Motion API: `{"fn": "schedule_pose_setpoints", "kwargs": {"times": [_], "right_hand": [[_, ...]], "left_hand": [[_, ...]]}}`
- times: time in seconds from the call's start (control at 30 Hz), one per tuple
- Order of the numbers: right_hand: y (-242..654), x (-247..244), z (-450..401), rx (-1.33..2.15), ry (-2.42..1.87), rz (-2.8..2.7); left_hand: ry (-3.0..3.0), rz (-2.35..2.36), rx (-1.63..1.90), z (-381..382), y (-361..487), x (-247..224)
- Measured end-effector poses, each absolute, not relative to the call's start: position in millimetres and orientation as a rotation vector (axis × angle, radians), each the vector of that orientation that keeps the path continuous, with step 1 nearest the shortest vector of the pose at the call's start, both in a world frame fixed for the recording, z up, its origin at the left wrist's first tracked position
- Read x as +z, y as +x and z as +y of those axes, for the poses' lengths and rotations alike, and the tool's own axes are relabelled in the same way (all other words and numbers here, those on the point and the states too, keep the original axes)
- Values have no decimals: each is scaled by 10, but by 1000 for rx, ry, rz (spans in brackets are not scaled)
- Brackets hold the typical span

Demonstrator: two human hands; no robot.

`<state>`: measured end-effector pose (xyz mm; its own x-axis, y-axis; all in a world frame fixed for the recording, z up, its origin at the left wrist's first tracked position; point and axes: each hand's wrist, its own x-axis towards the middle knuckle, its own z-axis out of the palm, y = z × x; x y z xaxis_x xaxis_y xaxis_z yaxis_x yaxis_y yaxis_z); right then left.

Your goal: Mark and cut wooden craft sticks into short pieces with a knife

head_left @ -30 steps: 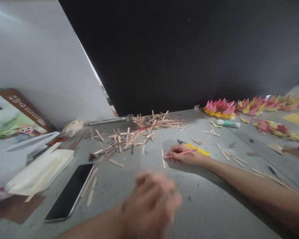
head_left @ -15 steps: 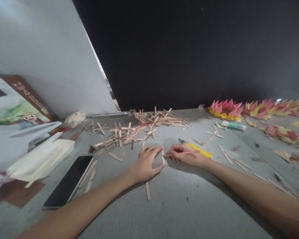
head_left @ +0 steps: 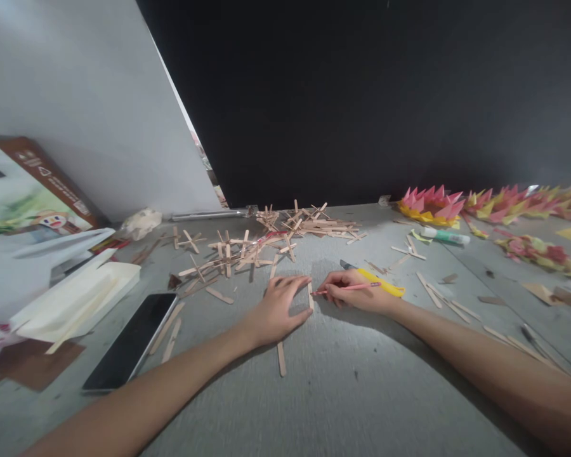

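My left hand (head_left: 278, 311) rests on the table, its fingertips and thumb holding the two ends of a short wooden craft stick (head_left: 311, 296). Another craft stick (head_left: 281, 360) passes beneath this hand, with both its ends showing. In my right hand (head_left: 347, 291) a thin pink pencil (head_left: 354, 287) is pinched, its tip at the middle of the short stick. A yellow utility knife (head_left: 383, 283) lies just behind and partly under the right hand, with its grey end poking out beyond the knuckles.
Past the hands lies a pile of craft sticks (head_left: 330, 226), some joined into crosses. To the left are a phone (head_left: 132, 343), a white tray (head_left: 118, 279) and a printed box (head_left: 33, 190). A glue stick (head_left: 445, 237) and pink-yellow paper flowers (head_left: 431, 206) sit at right.
The pencil tip has shifted slightly on the short stick. Both hands keep their places and holds; the view has tilted a little.
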<state>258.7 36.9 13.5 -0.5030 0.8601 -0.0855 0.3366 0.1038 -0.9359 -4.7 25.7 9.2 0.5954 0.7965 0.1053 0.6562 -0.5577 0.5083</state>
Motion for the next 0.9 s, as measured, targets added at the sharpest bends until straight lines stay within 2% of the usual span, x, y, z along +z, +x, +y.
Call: {"fn": "schedule_pose_setpoints", "kwargs": {"times": [0.9], "right_hand": [[2569, 182, 374, 1413, -1159, -1898]], "left_hand": [[2401, 1171, 439, 248, -31, 117]]}}
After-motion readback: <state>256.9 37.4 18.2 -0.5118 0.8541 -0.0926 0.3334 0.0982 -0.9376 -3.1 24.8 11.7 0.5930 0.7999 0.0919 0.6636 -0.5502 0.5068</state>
